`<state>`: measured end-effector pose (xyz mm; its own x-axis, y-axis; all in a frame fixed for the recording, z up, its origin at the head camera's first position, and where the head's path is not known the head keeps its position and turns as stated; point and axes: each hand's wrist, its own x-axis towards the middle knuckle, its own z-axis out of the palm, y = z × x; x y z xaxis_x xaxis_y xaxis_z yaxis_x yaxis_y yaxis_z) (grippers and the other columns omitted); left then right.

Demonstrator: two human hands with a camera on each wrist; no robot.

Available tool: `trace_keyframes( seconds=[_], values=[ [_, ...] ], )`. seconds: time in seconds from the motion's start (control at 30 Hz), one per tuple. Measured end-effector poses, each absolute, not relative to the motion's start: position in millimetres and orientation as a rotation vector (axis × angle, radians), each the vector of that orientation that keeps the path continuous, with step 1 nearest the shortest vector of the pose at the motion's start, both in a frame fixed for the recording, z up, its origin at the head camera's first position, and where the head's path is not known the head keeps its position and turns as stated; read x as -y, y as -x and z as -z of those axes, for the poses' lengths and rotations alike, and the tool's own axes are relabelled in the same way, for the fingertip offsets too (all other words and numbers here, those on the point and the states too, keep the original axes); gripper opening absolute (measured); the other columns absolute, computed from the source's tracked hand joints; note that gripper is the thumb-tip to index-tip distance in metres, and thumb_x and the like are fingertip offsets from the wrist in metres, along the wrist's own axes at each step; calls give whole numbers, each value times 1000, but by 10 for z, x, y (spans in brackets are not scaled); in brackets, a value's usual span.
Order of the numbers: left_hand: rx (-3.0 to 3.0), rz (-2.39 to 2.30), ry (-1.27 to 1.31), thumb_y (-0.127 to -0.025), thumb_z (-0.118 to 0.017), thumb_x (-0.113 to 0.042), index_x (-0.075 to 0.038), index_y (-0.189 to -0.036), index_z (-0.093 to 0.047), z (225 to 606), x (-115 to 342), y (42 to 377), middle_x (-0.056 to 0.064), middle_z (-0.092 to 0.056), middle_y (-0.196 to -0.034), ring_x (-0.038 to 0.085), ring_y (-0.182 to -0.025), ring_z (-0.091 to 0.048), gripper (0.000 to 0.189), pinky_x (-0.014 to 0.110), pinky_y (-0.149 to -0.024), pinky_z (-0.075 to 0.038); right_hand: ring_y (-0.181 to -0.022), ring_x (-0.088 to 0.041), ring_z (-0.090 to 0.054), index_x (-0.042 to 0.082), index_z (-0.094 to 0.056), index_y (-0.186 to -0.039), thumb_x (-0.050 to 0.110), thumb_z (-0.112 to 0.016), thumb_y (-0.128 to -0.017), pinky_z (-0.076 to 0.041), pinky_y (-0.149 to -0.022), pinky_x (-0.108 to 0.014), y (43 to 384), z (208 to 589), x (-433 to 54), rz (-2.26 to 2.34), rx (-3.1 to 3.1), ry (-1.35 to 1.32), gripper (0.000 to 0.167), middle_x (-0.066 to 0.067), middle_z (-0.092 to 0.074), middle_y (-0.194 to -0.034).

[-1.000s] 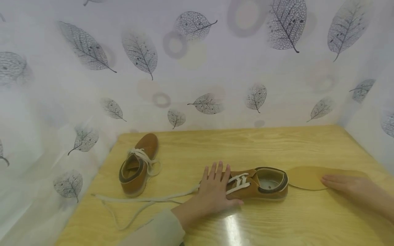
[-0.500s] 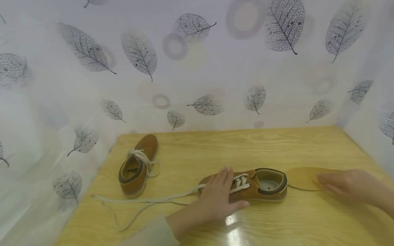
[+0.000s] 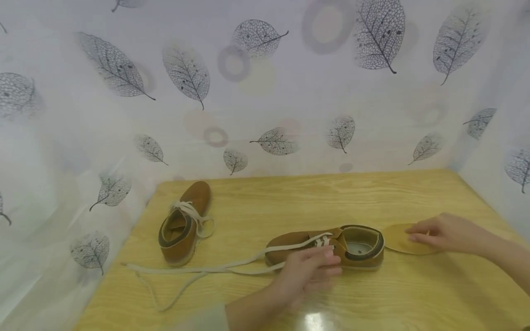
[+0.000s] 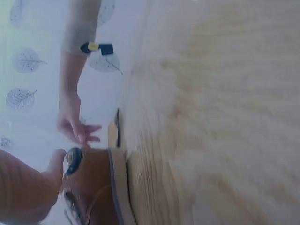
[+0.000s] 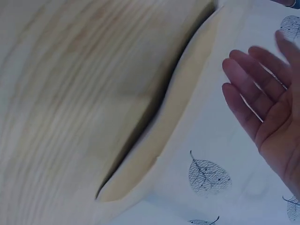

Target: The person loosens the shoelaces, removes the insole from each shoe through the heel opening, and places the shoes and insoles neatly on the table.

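Note:
A brown lace-up shoe [image 3: 282, 242] lies lengthwise in the middle of the table, its toe to the left and its opening to the right. Its loosened white laces trail left. My left hand [image 3: 304, 273] hovers at the shoe's near side by the lacing, fingers loosely spread and partly blurred. A tan insole [image 3: 396, 240] lies flat just behind the heel. Over it is my right hand [image 3: 449, 234], fingers extended. The right wrist view shows this hand raised apart from the insole [image 5: 168, 117], holding nothing.
Another brown shoe [image 3: 198, 197], its white laces tied in a bow, stands at the table's left. The wooden table [image 3: 314, 197] is bordered by white leaf-patterned sheeting [image 3: 290, 101] at the back and sides.
My left hand has lifted off the front of the shoe and come toward the near side. My right hand has risen from the insole and shifted slightly left.

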<state>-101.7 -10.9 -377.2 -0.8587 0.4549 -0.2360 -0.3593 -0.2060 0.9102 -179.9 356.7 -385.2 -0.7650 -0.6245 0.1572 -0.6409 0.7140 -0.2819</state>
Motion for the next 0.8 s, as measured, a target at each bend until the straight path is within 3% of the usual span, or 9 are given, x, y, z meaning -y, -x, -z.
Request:
trace_keyframes(
  seconds=[0.13,0.27,0.47,0.6,0.8],
  values=[
    [-1309,-2175,149,-93,-57,-19,7,-132,-45,3824,19,981,26,-58,-123,39,-113,-58,48,47,-93,-50,-52,5,-49,-1,-68,-108,20,-61,-93,-44,-52,-20,1867,3748,-3453,-628,3033,-933,28,15,-63,-70],
    [-1140,-2209,347,-92,-57,-15,12,-129,-42,3885,-74,964,30,-53,-124,43,-118,-52,49,47,-99,-47,-53,-2,-52,-1,-66,-111,21,-57,-95,-45,-53,-22,1948,3675,-3364,-829,3161,-866,29,2,-69,-82],
    [-950,-2236,610,-90,-60,-14,11,-122,-40,3904,-233,903,23,-54,-114,34,-113,-54,45,41,-99,-48,-58,-11,-57,-2,-63,-116,22,-54,-96,-49,-49,-27,2064,3569,-3224,-1190,3294,-823,32,-7,-67,-90],
    [-884,-2292,705,-89,-62,-15,12,-118,-40,3905,-355,881,20,-54,-107,32,-112,-54,46,37,-97,-50,-73,-19,-61,1,-62,-118,21,-53,-97,-54,-62,-32,2131,3506,-3093,-1336,3352,-882,31,-12,-64,-96],
    [-867,-2341,851,-88,-65,-19,15,-118,-40,3889,-558,865,24,-53,-110,37,-116,-52,52,33,-96,-50,-90,-26,-61,2,-60,-122,21,-56,-95,-56,-76,-39,2241,3446,-2869,-1481,3419,-904,34,-12,-63,-111]
  ],
)
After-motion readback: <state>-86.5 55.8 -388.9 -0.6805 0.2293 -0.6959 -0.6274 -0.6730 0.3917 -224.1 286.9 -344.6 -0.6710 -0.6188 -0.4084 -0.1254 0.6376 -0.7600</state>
